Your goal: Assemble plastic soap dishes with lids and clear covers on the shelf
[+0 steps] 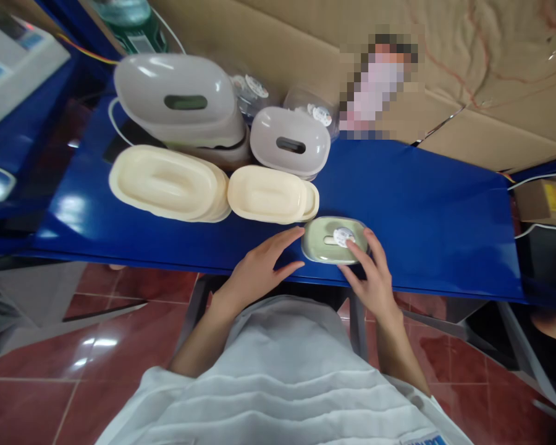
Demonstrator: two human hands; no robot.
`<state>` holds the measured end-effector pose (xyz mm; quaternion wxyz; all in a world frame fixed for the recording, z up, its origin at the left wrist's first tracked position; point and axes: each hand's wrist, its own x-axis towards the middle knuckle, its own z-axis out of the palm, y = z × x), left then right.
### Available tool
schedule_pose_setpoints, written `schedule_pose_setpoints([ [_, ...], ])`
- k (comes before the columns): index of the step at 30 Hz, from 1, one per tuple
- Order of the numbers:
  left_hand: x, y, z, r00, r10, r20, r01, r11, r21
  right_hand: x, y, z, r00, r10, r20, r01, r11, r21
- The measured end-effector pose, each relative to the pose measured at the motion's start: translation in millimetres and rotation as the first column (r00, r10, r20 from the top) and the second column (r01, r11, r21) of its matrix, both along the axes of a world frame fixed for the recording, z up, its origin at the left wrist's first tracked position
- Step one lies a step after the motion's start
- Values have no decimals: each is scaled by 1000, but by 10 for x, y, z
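Note:
A small pale-green oval container (317,238) with a slot in its top and a round white sticker (343,237) rests on the blue table near its front edge. My right hand (371,275) is around the container's right end, thumb at the front side and fingers over the top and far side. One of its fingertips touches the sticker. My left hand (264,262) is beside the left end, thumb and fingers apart with nothing between them. Its fingertips come close to the container; whether they touch it I cannot tell.
Stacked cream oval trays (167,182) and smaller cream trays (266,193) stand left of the container. Behind them are large grey slotted lids (176,93), a smaller grey lid (291,139) and clear plastic covers with stickers (254,86). Cardboard (505,139) borders the blue table (435,210).

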<state>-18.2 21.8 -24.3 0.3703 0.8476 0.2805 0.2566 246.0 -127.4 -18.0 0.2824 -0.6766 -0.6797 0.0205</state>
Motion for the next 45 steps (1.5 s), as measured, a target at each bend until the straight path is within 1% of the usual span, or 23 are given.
schedule_pose_setpoints([
  [3, -9, 8, 5, 999, 1, 32, -1, 1000, 11, 420, 7, -18, 983, -158, 89, 158, 987, 11],
  [5, -7, 5, 1, 998, 4, 56, -7, 999, 51, 725, 105, 5, 952, -237, 196, 235, 971, 36],
  [7, 1, -8, -6, 997, 15, 73, -23, 995, 99, 881, 273, 79, 928, -263, 264, 249, 965, 87],
  [8, 6, -16, -9, 996, 27, 89, -38, 992, 124, 868, 374, 131, 933, -237, 271, 216, 971, 107],
  [9, 11, -25, -11, 993, 40, 110, -57, 987, 150, 791, 483, 189, 948, -176, 267, 151, 982, 112],
  [11, 14, -42, -10, 983, 73, 168, -105, 977, 188, 483, 708, 296, 966, 30, 255, -53, 995, 80],
  [13, 2, -54, -1, 967, 111, 229, -159, 966, 206, 88, 933, 365, 934, 243, 262, -255, 967, 11],
  [14, -12, -58, 6, 959, 124, 254, -181, 960, 214, -94, 1042, 380, 910, 313, 271, -319, 948, -23],
  [16, -58, -61, 21, 948, 141, 285, -215, 945, 246, -362, 1245, 380, 880, 380, 284, -380, 923, -58],
  [19, -170, -56, 49, 936, 212, 281, -302, 894, 330, -482, 1418, 372, 885, 388, 258, -400, 916, -7],
  [21, -256, -52, 73, 918, 292, 267, -382, 830, 407, -432, 1361, 405, 899, 379, 220, -403, 912, 77],
  [23, -331, -60, 101, 900, 351, 259, -435, 760, 483, -348, 1139, 456, 907, 378, 186, -407, 900, 156],
  [24, -356, -71, 116, 900, 360, 246, -436, 740, 512, -306, 980, 475, 906, 386, 170, -414, 893, 175],
  [26, -371, -105, 142, 929, 324, 180, -369, 760, 536, -229, 622, 473, 908, 399, 127, -415, 897, 151],
  [29, -292, -177, 148, 985, 172, 9, -153, 849, 506, -125, 181, 380, 929, 364, 60, -367, 929, 46],
  [31, -190, -224, 127, 993, 87, -82, -39, 886, 462, -47, 78, 317, 930, 362, 61, -362, 932, -18],
  [32, -137, -242, 110, 992, 55, -111, 0, 897, 441, -7, 102, 304, 925, 371, 78, -369, 929, -39],
  [34, -49, -258, 72, 989, 6, -147, 55, 911, 408, 57, 302, 330, 922, 363, 137, -361, 932, -38],
  [36, -6, -244, 34, 989, -10, -146, 68, 916, 396, 79, 665, 410, 935, 287, 211, -301, 953, 37],
  [38, -11, -215, 1, 992, 10, -125, 39, 921, 387, 55, 1105, 499, 940, 190, 283, -228, 968, 107],
  [41, -60, -186, -38, 997, 42, -63, -19, 942, 335, -7, 1685, 558, 909, 148, 388, -192, 978, 77],
  [43, -87, -186, -56, 998, 56, -21, -47, 958, 283, -23, 1902, 545, 902, 162, 401, -198, 979, 50],
  [45, -100, -193, -67, 998, 62, 10, -62, 965, 253, -1, 1941, 535, 924, 153, 350, -197, 976, 93],
])
